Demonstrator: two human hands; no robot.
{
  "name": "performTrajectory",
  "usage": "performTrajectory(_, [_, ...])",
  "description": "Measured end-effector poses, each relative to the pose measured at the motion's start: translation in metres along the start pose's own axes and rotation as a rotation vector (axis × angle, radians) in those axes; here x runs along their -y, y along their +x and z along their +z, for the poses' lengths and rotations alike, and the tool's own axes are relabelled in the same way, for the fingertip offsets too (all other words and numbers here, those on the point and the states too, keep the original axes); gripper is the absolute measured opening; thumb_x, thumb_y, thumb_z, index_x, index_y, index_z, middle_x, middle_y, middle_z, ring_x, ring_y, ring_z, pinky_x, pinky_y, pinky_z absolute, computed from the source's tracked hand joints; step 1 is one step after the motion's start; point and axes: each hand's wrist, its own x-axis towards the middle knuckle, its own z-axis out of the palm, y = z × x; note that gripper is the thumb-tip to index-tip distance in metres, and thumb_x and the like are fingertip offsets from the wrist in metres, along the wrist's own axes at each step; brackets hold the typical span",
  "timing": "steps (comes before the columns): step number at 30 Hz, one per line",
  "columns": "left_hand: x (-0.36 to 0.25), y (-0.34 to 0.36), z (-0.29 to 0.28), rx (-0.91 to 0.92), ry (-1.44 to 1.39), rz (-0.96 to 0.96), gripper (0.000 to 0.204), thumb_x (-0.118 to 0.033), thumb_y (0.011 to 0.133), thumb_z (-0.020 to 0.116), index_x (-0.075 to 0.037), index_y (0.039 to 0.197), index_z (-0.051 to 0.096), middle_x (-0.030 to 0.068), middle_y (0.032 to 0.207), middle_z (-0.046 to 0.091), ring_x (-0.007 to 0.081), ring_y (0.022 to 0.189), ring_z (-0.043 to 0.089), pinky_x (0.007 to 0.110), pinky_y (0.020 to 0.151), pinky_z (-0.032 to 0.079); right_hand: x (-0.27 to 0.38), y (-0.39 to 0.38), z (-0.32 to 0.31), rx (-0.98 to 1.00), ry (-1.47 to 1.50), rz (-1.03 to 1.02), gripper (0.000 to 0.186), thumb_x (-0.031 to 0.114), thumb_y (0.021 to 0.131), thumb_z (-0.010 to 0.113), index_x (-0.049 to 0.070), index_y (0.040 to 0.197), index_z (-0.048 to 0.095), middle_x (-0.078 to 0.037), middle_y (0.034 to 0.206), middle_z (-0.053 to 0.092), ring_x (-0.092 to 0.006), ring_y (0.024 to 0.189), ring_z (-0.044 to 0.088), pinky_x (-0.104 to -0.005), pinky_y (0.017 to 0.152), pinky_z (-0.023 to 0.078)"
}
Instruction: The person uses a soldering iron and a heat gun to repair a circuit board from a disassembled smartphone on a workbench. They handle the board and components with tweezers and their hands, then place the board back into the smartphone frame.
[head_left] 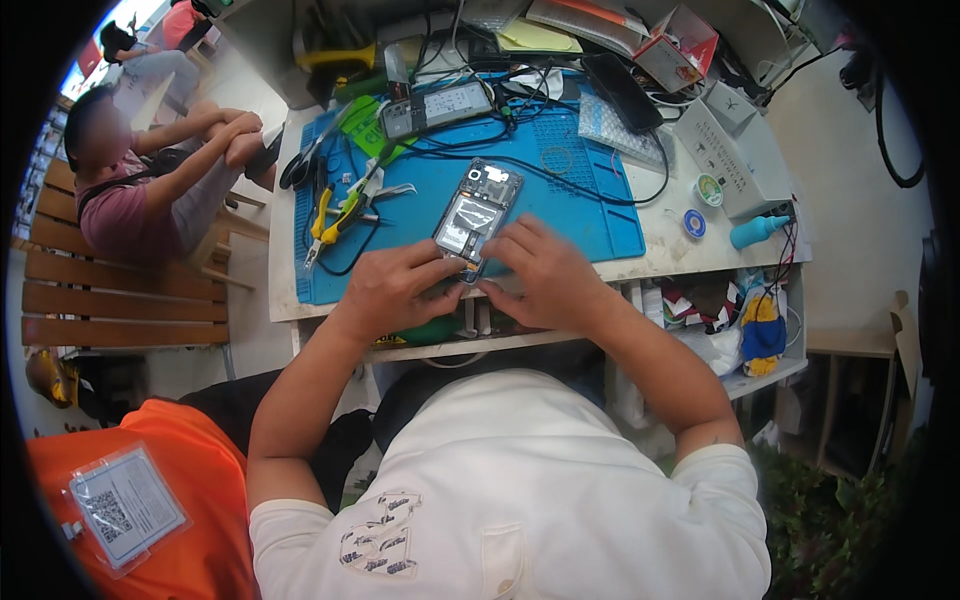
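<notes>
An opened smartphone [478, 212], its back cover off and its battery and inner parts bare, lies tilted on the blue work mat [590, 225]. My left hand [395, 285] grips its lower left corner, fingers bent, thumb at the bottom edge. At the lower right edge, my right hand [550, 275] has its fingers curled against the phone, its thumb close to the left one. Both hands hide the phone's lower end. Left of them lie yellow-handled pliers [322, 215]. Beyond is a second phone [438, 110], next to a bright green packet [362, 125].
A black phone [622, 92] rests on bubble wrap [600, 125]. Cables [560, 178] cross the mat. At right stand a white box [735, 165], small spools [694, 224] and a blue bottle [760, 232]. A seated person [150, 190] is at left; someone in orange [190, 450] sits close beside me.
</notes>
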Motion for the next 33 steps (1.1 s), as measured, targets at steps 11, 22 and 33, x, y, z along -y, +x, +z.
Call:
performTrajectory(11, [-0.007,-0.008,0.007,-0.033,-0.086,-0.164,0.026,-0.018,0.079,0.094,-0.015,0.104,0.088,0.0049,0.091,0.076,0.0291,0.081,0.075,0.04,0.07,0.06,-0.023,0.07,-0.03,0.491,-0.071,-0.115,0.086,0.019,0.08,0.09,0.007,0.159,0.06,-0.019,0.159,0.064,-0.0384,0.159,0.05,-0.0516,0.133,0.037])
performTrajectory(22, [0.002,0.004,-0.006,0.146,-0.14,-0.215,0.027,-0.031,0.082,0.095,-0.018,0.104,0.087,0.0075,0.087,0.076,0.031,0.077,0.074,0.042,0.07,0.059,-0.03,0.113,-0.025,0.735,-0.071,-0.177,0.088,0.024,0.068,0.1,0.007,0.148,0.069,-0.014,0.138,0.073,-0.0343,0.134,0.066,-0.0478,0.121,0.046])
performTrajectory(33, [0.024,-0.023,-0.053,-0.215,-0.231,-0.489,0.027,-0.012,0.089,0.094,-0.004,0.114,0.086,0.0044,0.079,0.067,0.0127,0.068,0.058,0.031,0.063,0.048,-0.039,0.091,-0.032,0.589,-0.222,-0.137,0.068,0.053,0.071,0.093,0.005,0.118,0.08,-0.011,0.107,0.073,-0.0308,0.109,0.069,-0.0445,0.103,0.047])
